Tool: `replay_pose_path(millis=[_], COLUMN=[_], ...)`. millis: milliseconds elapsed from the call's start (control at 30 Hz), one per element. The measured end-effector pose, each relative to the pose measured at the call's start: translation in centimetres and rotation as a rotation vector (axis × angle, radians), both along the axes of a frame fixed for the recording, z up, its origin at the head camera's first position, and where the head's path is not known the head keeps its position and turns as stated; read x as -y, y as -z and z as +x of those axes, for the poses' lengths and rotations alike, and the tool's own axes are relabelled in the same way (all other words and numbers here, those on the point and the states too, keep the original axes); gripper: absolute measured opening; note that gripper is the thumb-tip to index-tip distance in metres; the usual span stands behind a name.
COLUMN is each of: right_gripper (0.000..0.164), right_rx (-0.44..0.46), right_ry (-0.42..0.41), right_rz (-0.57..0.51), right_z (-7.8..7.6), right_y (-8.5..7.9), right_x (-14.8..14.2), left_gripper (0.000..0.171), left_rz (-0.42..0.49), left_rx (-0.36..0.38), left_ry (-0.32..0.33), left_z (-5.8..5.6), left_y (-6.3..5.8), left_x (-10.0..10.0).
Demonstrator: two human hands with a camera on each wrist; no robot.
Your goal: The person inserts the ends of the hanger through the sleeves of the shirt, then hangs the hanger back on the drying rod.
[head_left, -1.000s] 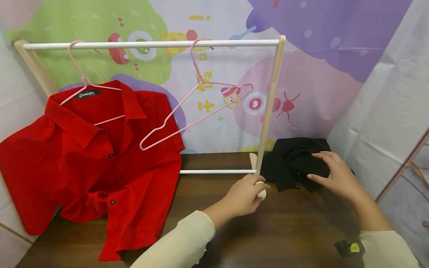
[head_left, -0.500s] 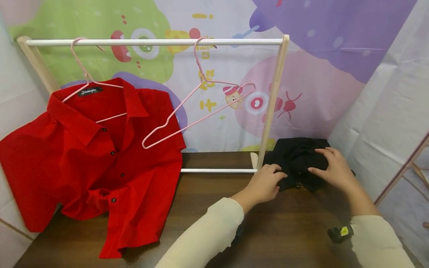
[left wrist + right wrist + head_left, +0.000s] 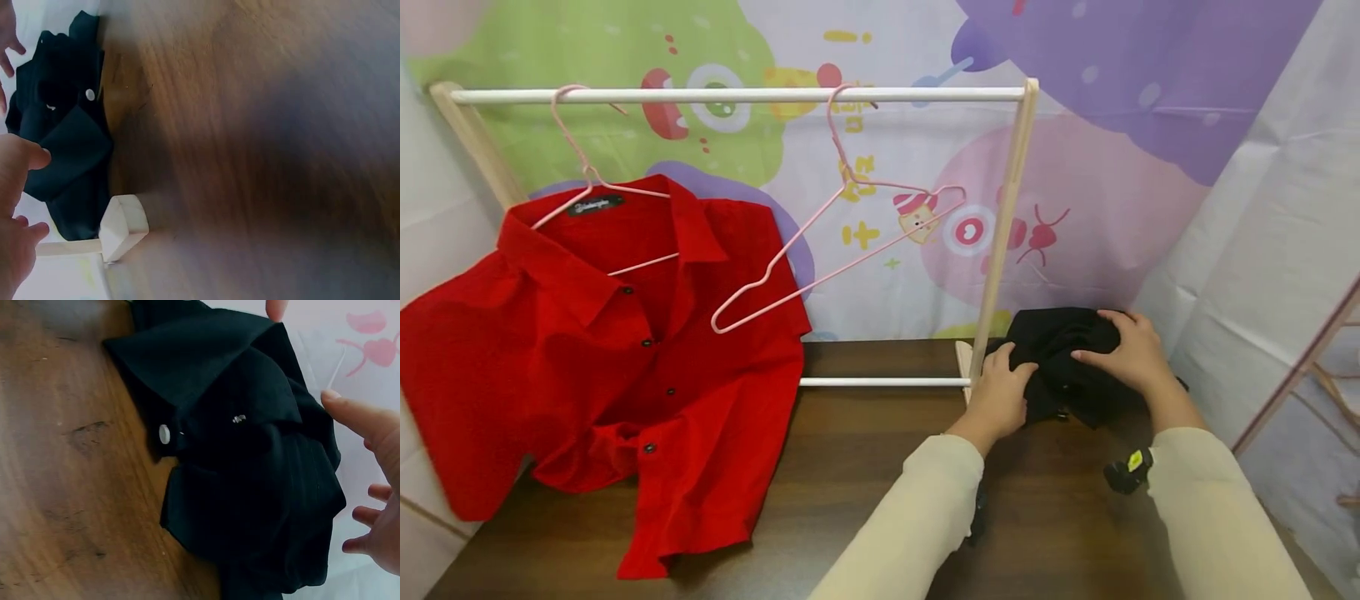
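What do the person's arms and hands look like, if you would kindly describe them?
The left sleeve and right sleeve are both pale cream, ending short of the hands. The left hand and right hand are ungloved. A small black device with a yellow patch shows beside the right sleeve.

Looks like some curtained-off booth, can't tell if it's someone's home. Cartoon backdrop behind, white sheet at the side, clothes rack on a table.

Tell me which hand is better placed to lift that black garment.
Probably the right hand: it is open by the black garment, well away from the rack's wooden post, while the left hand appears close to that post.
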State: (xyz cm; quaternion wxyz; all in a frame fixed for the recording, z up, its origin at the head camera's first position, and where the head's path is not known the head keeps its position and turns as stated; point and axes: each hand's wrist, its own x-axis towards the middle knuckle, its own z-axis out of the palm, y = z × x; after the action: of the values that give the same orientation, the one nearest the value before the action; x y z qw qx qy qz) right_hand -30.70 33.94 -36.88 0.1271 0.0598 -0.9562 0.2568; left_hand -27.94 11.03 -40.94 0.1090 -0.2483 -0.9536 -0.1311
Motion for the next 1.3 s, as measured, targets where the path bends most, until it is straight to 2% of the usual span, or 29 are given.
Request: replay_pose_path(millis=[67, 167, 267, 367, 533, 667, 767, 967, 1100, 1300], right_gripper=[0.097, 0.11, 0.12, 0.124, 0.123, 0.107, 0.099, 0.097, 0.094, 0.093], right_rx=[0.03, 0.09, 0.149, 0.204, 0.282, 0.315, 0.342, 0.367, 0.381, 0.422], right_ry=[0.0, 0.007, 0.014, 0.007, -0.001, -0.011, -0.007, -0.022, -0.033, -0.047], right_rz=[0.007, 0.013, 0.055, 0.107, 0.155, 0.197, 0.193, 0.181, 0.173, 0.121], right_z=[-0.4, -0.9, -1.4, -1.8, -1.9, -1.7, -1.5, -1.0, -0.7, -0.2], right_y=[-0.2, -0.3, -0.2, 0.1, 0.8, 1.7, 2.1, 2.6, 2.9, 3.2], right_x=[-0.1, -0.2, -0.5, -0.9, -1.4, -1.9, -2.1, -2.4, -2.3, -1.9], left_gripper=[0.06, 0.069, 0.074, 0.075, 0.075, 0.073, 0.069, 0.068, 0.069, 0.063], left_rz=[0.041, 0.161, 0.29, 0.345, 0.356, 0.347, 0.328, 0.295, 0.249, 0.187], left_rx=[0.039, 0.126, 0.224, 0.289, 0.352, 0.373, 0.379, 0.406, 0.394, 0.334], left_ry=[-0.038, -0.081, -0.1, -0.094, -0.071, -0.077, -0.087, -0.089, -0.081, -0.093], left_z=[-0.2, -0.4, -0.5, -0.5, -0.4, -0.4, -0.3, -0.1, -0.1, 0.0], left_y=[0.1, 0.1, 0.1, 0.2, 0.4, 0.6, 0.7, 0.9, 1.1, 1.7], left_x=[-0.1, -0.4, -0.8, -1.0, -1.3, -1.4, -1.4, -1.5, -1.7, -1.7])
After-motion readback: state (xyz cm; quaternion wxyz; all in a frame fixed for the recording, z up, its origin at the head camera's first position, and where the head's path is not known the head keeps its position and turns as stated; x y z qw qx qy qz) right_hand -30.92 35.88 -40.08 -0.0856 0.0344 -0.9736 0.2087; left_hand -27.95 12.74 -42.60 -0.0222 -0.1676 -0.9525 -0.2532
